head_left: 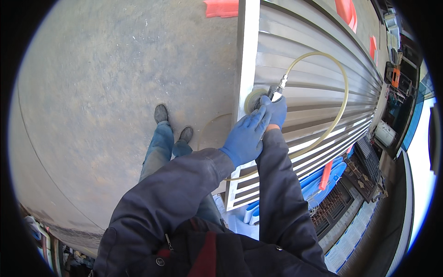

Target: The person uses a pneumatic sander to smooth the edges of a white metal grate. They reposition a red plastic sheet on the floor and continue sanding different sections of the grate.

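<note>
An air sander [277, 92] with a round yellowish disc [253, 100] rests against the pale metal frame bar of a slatted metal panel [300, 94]. My right hand [277, 112], in a blue glove, is wrapped round the sander's body. In a matching glove, my left hand [244, 137] lies across the right hand, its fingers close together and reaching onto the sander's head; part of its hold is hidden. From the sander's metal fitting [283, 81] a yellowish air hose [345, 87] loops right and back beneath my arms.
Below the panel's right side lie blue plastic sheeting [325, 180] and a red strip [326, 175]. More red pieces [221, 8] are around the panel's far end. My shoes [161, 113] stand on the concrete floor [92, 101] at left. Equipment and a white container [385, 134] line the right.
</note>
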The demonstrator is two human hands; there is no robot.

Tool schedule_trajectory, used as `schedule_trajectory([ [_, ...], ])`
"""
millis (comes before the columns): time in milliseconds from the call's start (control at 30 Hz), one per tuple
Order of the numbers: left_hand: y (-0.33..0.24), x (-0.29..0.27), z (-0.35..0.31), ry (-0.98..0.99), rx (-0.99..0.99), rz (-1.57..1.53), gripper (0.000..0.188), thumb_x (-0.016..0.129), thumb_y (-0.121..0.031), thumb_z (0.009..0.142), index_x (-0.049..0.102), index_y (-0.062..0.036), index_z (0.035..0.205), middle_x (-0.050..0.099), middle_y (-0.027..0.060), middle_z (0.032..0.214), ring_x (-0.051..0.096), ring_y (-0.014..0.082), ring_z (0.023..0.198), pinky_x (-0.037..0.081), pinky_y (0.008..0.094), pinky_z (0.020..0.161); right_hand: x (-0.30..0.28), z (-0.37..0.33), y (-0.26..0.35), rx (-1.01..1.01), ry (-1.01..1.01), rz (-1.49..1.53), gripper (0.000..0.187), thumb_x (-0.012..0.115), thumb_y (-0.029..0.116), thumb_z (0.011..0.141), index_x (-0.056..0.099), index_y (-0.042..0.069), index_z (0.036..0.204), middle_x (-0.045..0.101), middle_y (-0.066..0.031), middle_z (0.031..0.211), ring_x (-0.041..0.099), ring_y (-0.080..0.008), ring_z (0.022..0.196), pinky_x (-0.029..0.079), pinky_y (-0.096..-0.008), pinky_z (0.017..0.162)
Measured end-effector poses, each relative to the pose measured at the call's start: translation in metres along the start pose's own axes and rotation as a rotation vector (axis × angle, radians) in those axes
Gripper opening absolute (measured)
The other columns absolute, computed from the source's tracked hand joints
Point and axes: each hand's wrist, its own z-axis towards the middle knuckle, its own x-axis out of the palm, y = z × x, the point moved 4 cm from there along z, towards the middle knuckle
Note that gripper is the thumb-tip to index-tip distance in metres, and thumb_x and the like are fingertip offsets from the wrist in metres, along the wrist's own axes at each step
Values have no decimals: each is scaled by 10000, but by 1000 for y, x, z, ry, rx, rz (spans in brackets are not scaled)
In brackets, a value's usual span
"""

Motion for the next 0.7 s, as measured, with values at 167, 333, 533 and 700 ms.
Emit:
schedule_trajectory([
  [167,-2,5,0,-55,31,26,917,690,-184,943,294,21,1744,278,302,1781,425,455,1571,361,511,1309,-3,1,5,-57,6,-108,535,834,373,782,707,15,1159,726,-206,1184,724,-388,1102,570,-507,989],
  [333,-9,4,-7,13,-9,26,924,693,-174,936,291,13,1746,268,293,1788,422,469,1569,357,516,1312,-4,-5,3,-36,54,-115,552,837,397,766,704,23,1150,721,-197,1177,718,-393,1117,565,-500,992],
  [533,-18,3,-8,-48,-33,3,905,675,-161,928,303,56,1723,280,328,1765,447,455,1550,356,516,1306,2,-2,5,-89,147,-77,589,829,416,775,691,20,1189,715,-205,1194,718,-400,1117,563,-494,1000],
  [700,-24,10,-1,-1,-92,61,886,665,-153,926,317,64,1712,300,333,1750,471,469,1522,374,508,1297,5,10,5,-116,192,-77,611,843,424,769,687,-3,1176,726,-219,1156,721,-404,1103,568,-485,984],
])
